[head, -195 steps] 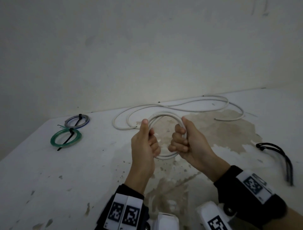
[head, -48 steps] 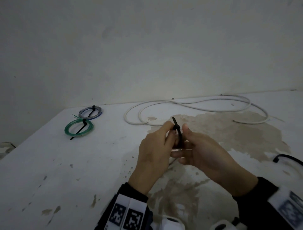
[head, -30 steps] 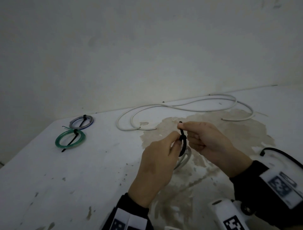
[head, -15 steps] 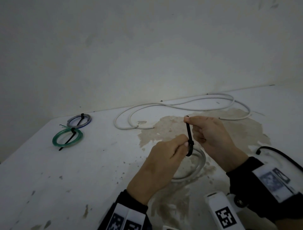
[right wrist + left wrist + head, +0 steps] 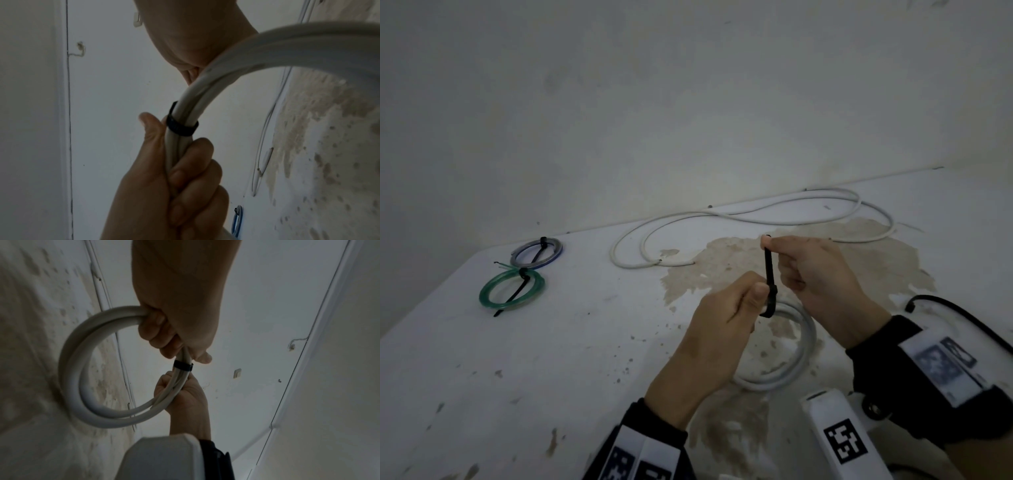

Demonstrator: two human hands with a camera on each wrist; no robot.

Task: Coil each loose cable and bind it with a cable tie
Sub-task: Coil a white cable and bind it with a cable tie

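A white cable coil (image 5: 806, 346) is held just above the stained table (image 5: 585, 342). My left hand (image 5: 739, 308) grips the coil (image 5: 72, 369), with its thumb beside the black cable tie (image 5: 769, 270) looped round the strands. The band (image 5: 183, 367) sits snug on the coil (image 5: 287, 45) in both wrist views. Above, my right hand (image 5: 808, 270) pinches the top of the tie's tail, which stands upright. In the right wrist view the left hand (image 5: 174, 178) is clenched round the strands just below the tie (image 5: 180, 128).
A long loose white cable (image 5: 756, 214) snakes along the table's far edge by the wall. Two coils with black ties lie far left, a green coil (image 5: 512, 289) and a grey-blue coil (image 5: 537, 253). A black cord (image 5: 962, 318) lies at the right.
Earlier both hands held the bare coil. A black tie is now looped round it, and over the last second my right hand has drawn the tail upward, closing the loop on the strands.
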